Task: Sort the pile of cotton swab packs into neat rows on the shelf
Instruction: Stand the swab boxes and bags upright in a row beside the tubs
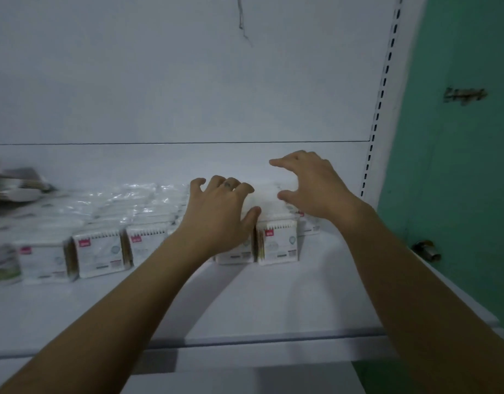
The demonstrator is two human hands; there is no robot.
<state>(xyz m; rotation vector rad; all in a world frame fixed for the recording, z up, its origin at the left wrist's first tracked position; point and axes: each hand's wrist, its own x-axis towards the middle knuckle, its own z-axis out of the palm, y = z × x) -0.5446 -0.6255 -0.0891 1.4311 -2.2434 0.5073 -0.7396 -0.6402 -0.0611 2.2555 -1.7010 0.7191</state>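
The cotton swab packs stand in rows along the back of the white shelf. The left hand grips one row from above, fingers curled over it and thumb against its side. The right hand hovers just beside, fingers spread and loosely bent, holding nothing

Retail shop, shelving bay.
White metal display shelf with back panel and slotted upright at its right edge; identical red-labelled cotton swab packs stand in rows, faces outward; green wall adjoins the unit.
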